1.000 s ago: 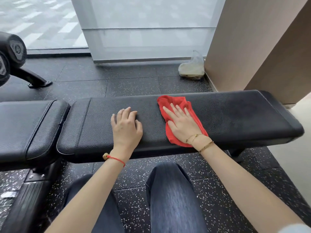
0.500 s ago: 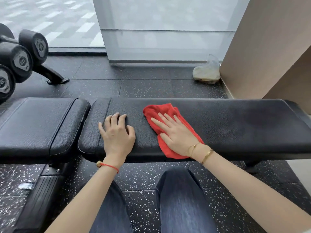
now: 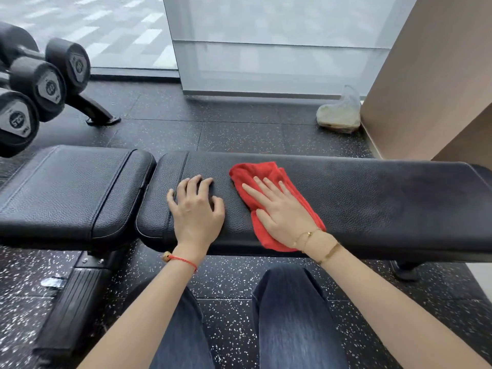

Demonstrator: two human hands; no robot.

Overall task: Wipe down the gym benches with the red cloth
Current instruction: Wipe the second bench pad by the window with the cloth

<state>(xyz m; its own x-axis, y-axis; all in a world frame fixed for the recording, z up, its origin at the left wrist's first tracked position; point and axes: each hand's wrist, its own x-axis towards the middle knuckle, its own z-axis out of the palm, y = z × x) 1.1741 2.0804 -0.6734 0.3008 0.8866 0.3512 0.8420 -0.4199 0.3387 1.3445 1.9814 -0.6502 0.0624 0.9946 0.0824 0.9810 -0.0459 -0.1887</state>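
On the long black worktop (image 3: 372, 198), seen from the head view, the right hand (image 3: 282, 214) lies flat, fingers spread, pressing the red cloth (image 3: 247, 174) onto the padding mid-wipe; the left hand (image 3: 195, 209), fingers loosely curled, braces just beside it. Next, I judge, the cloth must sweep toward the unwiped seat pad (image 3: 66, 187), so the bracing hand must clear
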